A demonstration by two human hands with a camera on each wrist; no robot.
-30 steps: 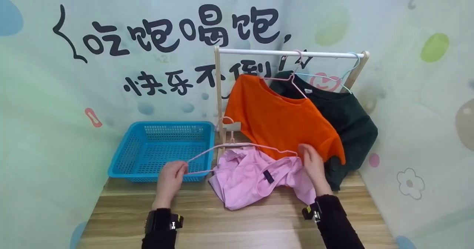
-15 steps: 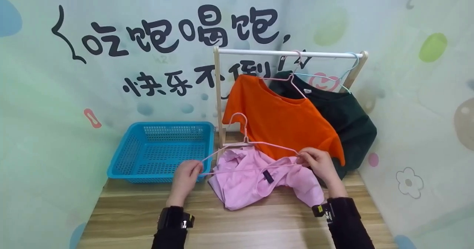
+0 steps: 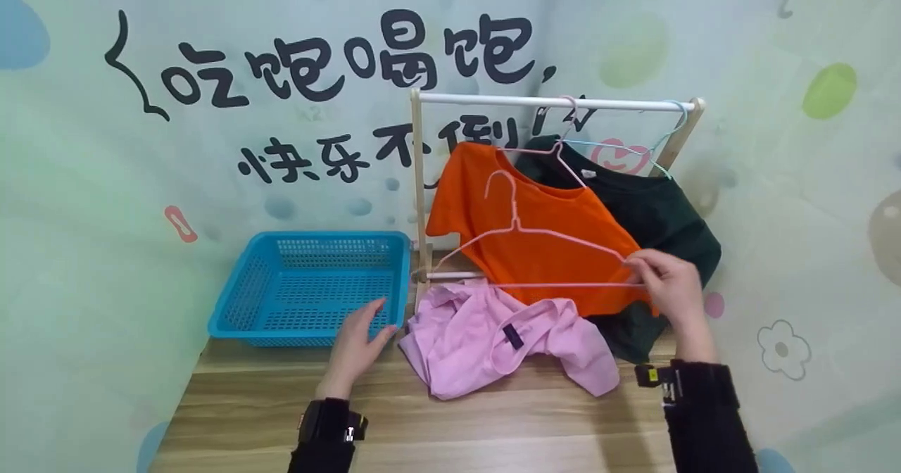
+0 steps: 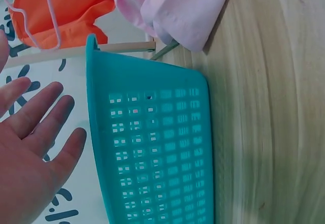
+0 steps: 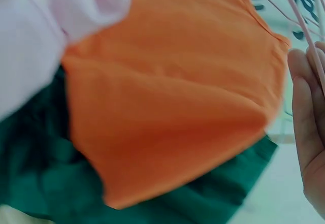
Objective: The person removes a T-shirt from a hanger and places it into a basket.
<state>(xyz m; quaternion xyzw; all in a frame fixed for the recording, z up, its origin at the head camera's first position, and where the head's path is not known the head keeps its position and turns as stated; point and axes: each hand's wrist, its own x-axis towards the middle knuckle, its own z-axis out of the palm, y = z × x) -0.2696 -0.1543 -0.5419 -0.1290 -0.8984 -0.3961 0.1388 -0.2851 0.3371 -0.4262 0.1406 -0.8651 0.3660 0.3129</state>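
Observation:
In the head view, my right hand pinches the right end of a pink clothes hanger. The hanger is upright, hook at the top, in front of an orange T-shirt. My left hand is off the hanger, fingers spread, beside the front right corner of a blue plastic basket. A crumpled pink shirt with a dark label lies on the table between the hands. The left wrist view shows the left palm with nothing in it.
A clothes rack with a white rail stands behind. The orange T-shirt hangs there on a pink hanger, and a dark green shirt on a light blue one. The wooden table runs up to printed cloth walls.
Both hands held the hanger half a second ago; the left has let go and spread its fingers. My right hand has carried the hanger up and to the right, away from the pink shirt.

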